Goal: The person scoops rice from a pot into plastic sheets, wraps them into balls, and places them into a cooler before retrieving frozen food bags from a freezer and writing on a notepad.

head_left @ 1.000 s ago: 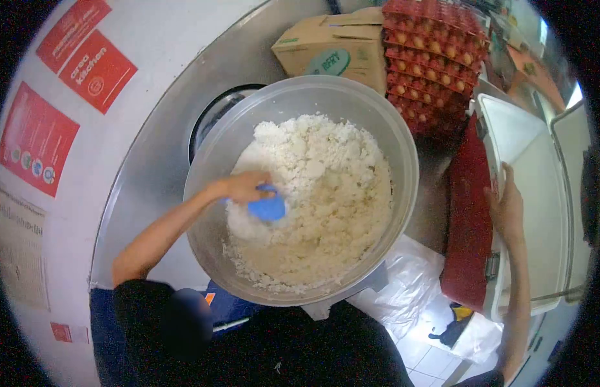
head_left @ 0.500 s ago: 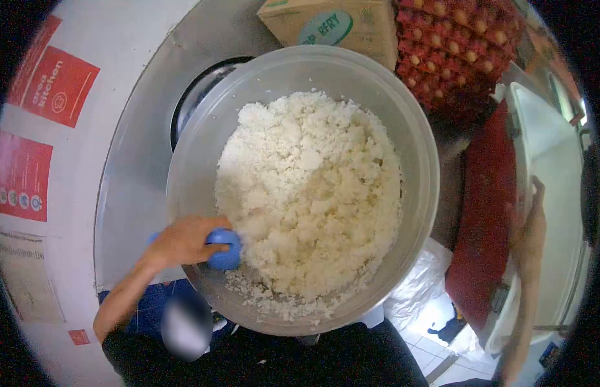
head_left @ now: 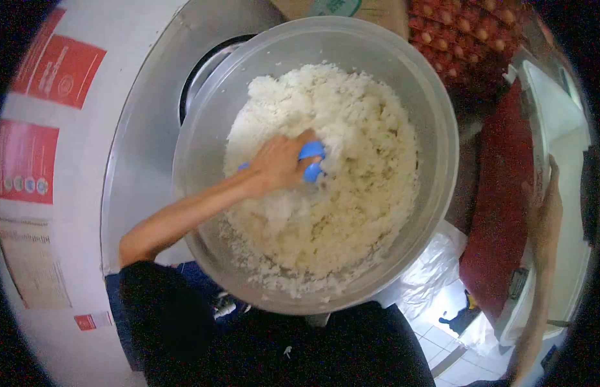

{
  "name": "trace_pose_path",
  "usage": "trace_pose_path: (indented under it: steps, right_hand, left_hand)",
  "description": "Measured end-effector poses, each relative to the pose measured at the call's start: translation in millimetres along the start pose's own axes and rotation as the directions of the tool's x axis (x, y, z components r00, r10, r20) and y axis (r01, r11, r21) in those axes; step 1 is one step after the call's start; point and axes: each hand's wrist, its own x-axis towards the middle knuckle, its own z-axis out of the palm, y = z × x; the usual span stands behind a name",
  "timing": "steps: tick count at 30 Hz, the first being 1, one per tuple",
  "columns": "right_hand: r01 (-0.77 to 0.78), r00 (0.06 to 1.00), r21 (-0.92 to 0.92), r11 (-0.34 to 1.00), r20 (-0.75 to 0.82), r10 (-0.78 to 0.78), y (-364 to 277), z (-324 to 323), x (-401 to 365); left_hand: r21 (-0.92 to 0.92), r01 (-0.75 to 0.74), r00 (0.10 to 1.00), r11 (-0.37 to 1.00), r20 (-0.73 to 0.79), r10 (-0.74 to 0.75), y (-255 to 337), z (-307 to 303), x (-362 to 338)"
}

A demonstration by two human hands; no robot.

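My left hand [head_left: 277,164] is closed around a blue plastic utensil [head_left: 311,151], whose full shape is hidden by the fingers. It is over the middle of a mound of white cooked rice [head_left: 358,213], with the fingertips close to the grains. The rice fills the bottom of a large round metal pot [head_left: 438,129], and loose grains cling to the near wall. Off to the right, my right hand [head_left: 546,206] is closed over the edge of a red and white cooler box [head_left: 500,213], its inside pale.
Egg trays [head_left: 464,39] are stacked behind the pot, beside a cardboard box [head_left: 383,16]. A dark-rimmed round pan [head_left: 200,77] lies partly under the pot on the metal counter [head_left: 145,129]. Clear plastic [head_left: 432,264] hangs between pot and cooler.
My left hand has moved from the pot's near-left side up and right over the rice, carrying the blue utensil. My right hand keeps its place on the cooler; the view has shifted slightly.
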Motion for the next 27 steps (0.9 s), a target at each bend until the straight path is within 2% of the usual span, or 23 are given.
trace_pose_path:
  steps: [2, 4, 6, 8, 9, 11, 12, 14, 15, 17, 18, 20, 21, 22, 24, 26, 27]
  right_hand:
    - [0.019, 0.999, -0.066, 0.998, 0.03, -0.017, 12, 0, 4]
    - [0.029, 0.999, -0.041, 0.999, 0.034, -0.027, 12, -3, 5]
    - [0.026, 0.999, -0.025, 0.999, 0.044, -0.024, 18, -4, 5]
    - [0.18, 0.982, -0.053, 0.982, -0.049, -0.183, 31, 0, 6]
    - [0.168, 0.984, -0.054, 0.984, -0.048, -0.17, 35, 1, 7]
    - [0.073, 0.997, -0.088, 0.993, -0.01, -0.074, 39, 1, 11]
    - [0.07, 0.998, -0.085, 0.994, -0.003, -0.07, 39, 1, 10]
    - [0.099, 0.994, -0.134, 0.986, -0.033, -0.104, 37, 1, 11]
    - [0.096, 0.994, -0.13, 0.987, -0.031, -0.101, 36, 1, 11]
    - [0.106, 0.992, -0.129, 0.986, -0.049, -0.113, 35, 1, 10]
    - [0.114, 0.992, -0.124, 0.986, -0.041, -0.12, 33, 3, 13]
    - [0.016, 1.0, -0.167, 0.986, -0.01, -0.017, 29, 1, 16]
    - [-0.019, 1.0, -0.182, 0.983, -0.004, 0.018, 28, 0, 16]
    - [0.003, 1.0, -0.185, 0.983, -0.022, -0.007, 25, 2, 15]
    - [0.003, 0.998, -0.184, 0.983, -0.064, -0.015, 16, -2, 13]
    - [-0.002, 1.0, -0.168, 0.986, -0.004, 0.002, 7, -4, 13]
    - [0.149, 0.979, -0.153, 0.977, -0.115, -0.167, 18, 4, 11]
  left_hand:
    - [0.003, 0.035, 0.999, 0.999, -0.01, -0.035, 2, -1, 9]
    - [-0.009, 0.059, 0.998, 0.998, -0.034, -0.059, -6, -3, 12]
    - [0.011, -0.072, 0.979, 0.997, -0.19, 0.072, -12, -2, 10]
    - [-0.031, -0.04, 0.977, 0.999, -0.21, 0.033, -17, -14, 2]
    - [-0.071, -0.005, 0.975, 0.997, -0.223, -0.011, -21, -24, -4]
    - [0.161, 0.0, 0.968, 0.987, -0.246, 0.04, -52, -47, -7]
    - [0.161, 0.003, 0.971, 0.987, -0.238, 0.036, -66, -59, -12]
    - [0.175, 0.114, 0.99, 0.978, -0.097, -0.098, -84, -77, -19]
    - [0.178, 0.115, 0.991, 0.977, -0.093, -0.099, -91, -76, -13]
    - [0.304, 0.131, 0.986, 0.944, 0.059, -0.156, -108, -62, -8]
    - [0.302, 0.142, 0.984, 0.943, 0.06, -0.167, -107, -50, -12]
    - [0.332, -0.023, 0.998, 0.943, 0.067, 0.0, -94, -30, -7]
    - [0.337, -0.026, 0.998, 0.941, 0.059, 0.006, -103, -25, -6]
    - [0.234, -0.121, 0.983, 0.965, 0.163, 0.084, -117, -19, -2]
    - [0.038, -0.34, 0.914, 0.94, 0.248, 0.321, -138, 12, 4]
    - [-0.046, 0.022, 0.912, 0.999, 0.41, -0.001, -73, 4, -19]
    - [0.03, 0.506, 0.707, 0.862, 0.558, -0.434, -5, -18, -34]
